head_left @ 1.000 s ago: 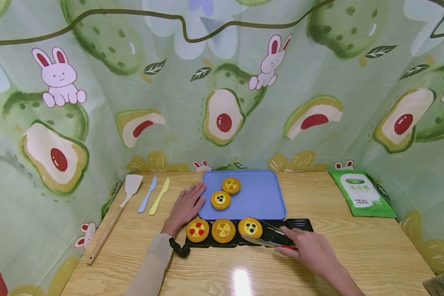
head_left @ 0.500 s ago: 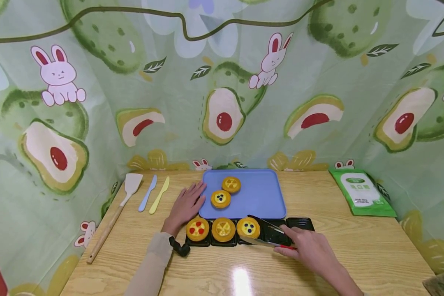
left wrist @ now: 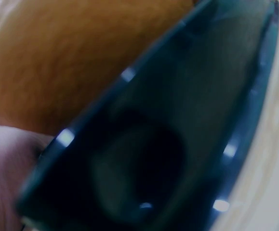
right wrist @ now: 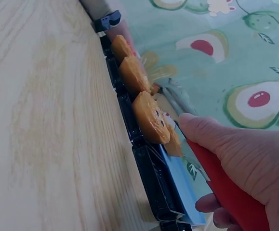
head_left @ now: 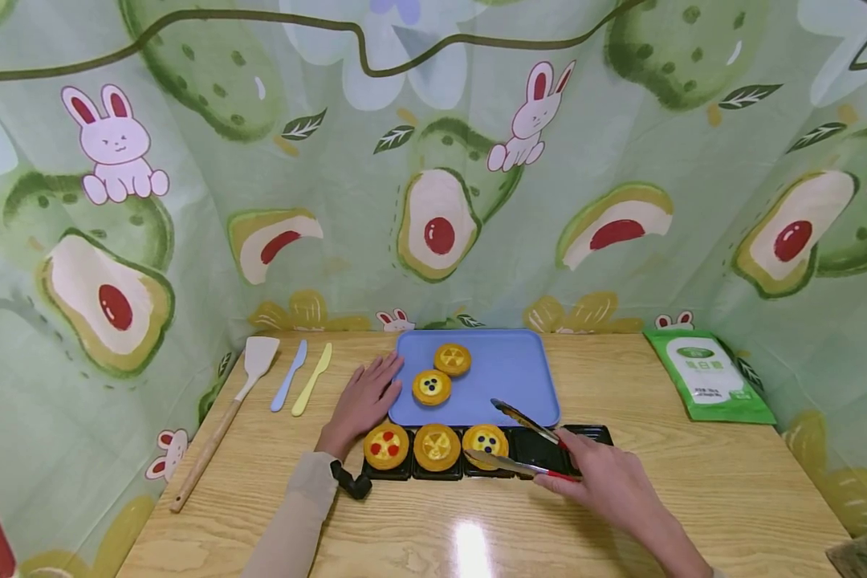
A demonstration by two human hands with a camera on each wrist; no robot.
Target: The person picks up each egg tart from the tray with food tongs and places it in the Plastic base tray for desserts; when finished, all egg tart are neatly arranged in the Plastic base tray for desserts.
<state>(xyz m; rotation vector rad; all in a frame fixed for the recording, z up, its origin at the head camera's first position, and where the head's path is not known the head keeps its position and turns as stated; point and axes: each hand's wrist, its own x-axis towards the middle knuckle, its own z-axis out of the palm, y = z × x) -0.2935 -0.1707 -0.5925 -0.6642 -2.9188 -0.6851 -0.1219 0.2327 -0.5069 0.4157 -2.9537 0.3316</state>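
My right hand (head_left: 610,482) grips red-handled metal tongs (head_left: 526,420), whose arms stand spread apart. One tong tip overlaps the near edge of a tart with blueberries (head_left: 486,441); the other is over the blue tray's (head_left: 506,369) lower right part. That tart sits in the third cup of a row of black plastic cups (head_left: 538,453), beside a tart with yellow wedges (head_left: 437,448) and one with red pieces (head_left: 386,451). Fingers extended, my left hand (head_left: 361,401) touches the blue tray's left edge. In the right wrist view, the red handle (right wrist: 226,187) crosses my palm.
Two more tarts, one with wedges (head_left: 452,360) and one with blueberries (head_left: 431,388), lie on the blue tray. Left are a spatula (head_left: 238,401), a blue knife (head_left: 289,377) and a yellow knife (head_left: 312,380). A green-white packet (head_left: 708,376) lies right.
The tongs have spread apart and let go of the blueberry tart, which shifted slightly left in its cup. The upper tong arm has swung up over the tray. My left hand stays put.
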